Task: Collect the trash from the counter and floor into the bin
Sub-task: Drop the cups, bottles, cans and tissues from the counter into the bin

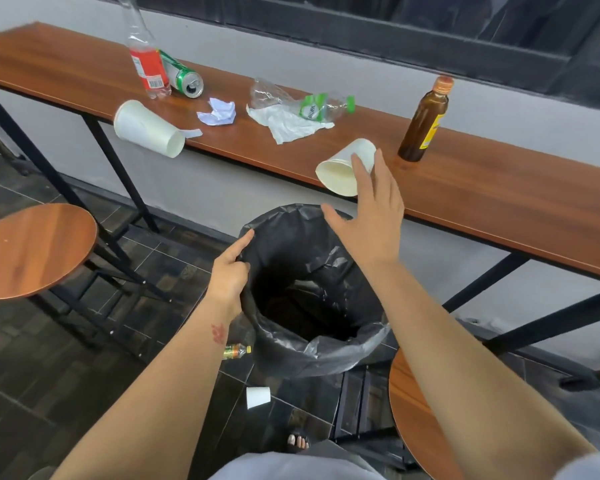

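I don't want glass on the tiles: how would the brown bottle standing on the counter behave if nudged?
The brown bottle is tall, narrow and upright, so a sideways push would probably tip it. It looks like capped glass, likely heavier than the paper cup near the right hand, and breakable. Once down, its round body may roll off the counter.

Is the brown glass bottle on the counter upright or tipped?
Upright: the brown glass bottle stands on its base on the counter, cap on top.

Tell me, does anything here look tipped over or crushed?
Yes. Two paper cups lie tipped at the counter edge, a green can lies dented, and a clear bottle lies crumpled.
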Motion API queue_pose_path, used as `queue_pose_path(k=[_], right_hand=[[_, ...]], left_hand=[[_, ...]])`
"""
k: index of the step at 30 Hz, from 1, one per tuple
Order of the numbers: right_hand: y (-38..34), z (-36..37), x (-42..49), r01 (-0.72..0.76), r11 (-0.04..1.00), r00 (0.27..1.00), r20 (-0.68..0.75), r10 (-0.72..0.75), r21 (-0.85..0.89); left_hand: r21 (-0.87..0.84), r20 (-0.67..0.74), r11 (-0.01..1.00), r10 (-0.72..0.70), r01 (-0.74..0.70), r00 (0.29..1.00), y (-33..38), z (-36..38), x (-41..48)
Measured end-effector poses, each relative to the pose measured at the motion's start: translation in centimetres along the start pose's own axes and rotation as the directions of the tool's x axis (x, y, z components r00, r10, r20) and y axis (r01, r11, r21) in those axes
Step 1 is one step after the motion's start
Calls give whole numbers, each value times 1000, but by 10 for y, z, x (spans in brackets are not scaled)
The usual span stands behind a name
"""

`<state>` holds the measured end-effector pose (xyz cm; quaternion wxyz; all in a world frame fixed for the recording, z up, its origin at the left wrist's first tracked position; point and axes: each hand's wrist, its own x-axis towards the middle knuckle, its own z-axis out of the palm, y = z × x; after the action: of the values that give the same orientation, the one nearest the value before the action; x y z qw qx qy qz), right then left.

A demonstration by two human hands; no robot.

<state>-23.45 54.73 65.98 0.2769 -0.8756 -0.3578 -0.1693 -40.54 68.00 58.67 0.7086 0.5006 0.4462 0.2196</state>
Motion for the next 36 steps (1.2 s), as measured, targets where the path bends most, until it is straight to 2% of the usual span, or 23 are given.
queue_pose_path(k=[6, 9, 17, 23, 25, 27, 30, 32, 34, 36], right_hand=[[-10, 21, 35, 85, 971, 993, 97, -64, -224], [-10, 27, 40, 50, 968, 994, 102, -26, -247], [-4, 22, 43, -10, 991, 998, 52, 17, -133], [8, 7, 51, -72, 990, 991, -99, 84, 118], [5, 3, 41, -8, 987, 990, -138, 31, 163], [-3, 3, 25, 131, 977, 983, -151, -106, 166], [-10, 10, -14, 310, 933, 951, -78, -301, 185], [-10, 15, -41, 358, 912, 930, 6, -367, 201], [-7, 20, -63, 341, 919, 921, 126, -369, 199], [-2, 24, -74, 263, 950, 897, 321, -305, 170]], left_hand=[[3, -11, 1000, 1, -1, 1000, 5, -2, 7], [-9, -15, 1000, 1, -1, 1000, 8, -1, 7], [11, 5, 1000, 12, -12, 1000, 11, -1, 2], [33, 14, 999, 24, -25, 1000, 14, -4, -2], [45, 20, 999, 30, -31, 999, 15, -4, -2], [42, 21, 999, 32, -33, 999, 17, -2, -2], [39, 16, 999, 15, -16, 1000, 21, -3, -2], [61, 4, 998, 26, -26, 1000, 23, -4, -1], [87, 2, 995, 41, -41, 999, 24, -7, -2], [114, 8, 992, 45, -46, 999, 25, -9, -6]])
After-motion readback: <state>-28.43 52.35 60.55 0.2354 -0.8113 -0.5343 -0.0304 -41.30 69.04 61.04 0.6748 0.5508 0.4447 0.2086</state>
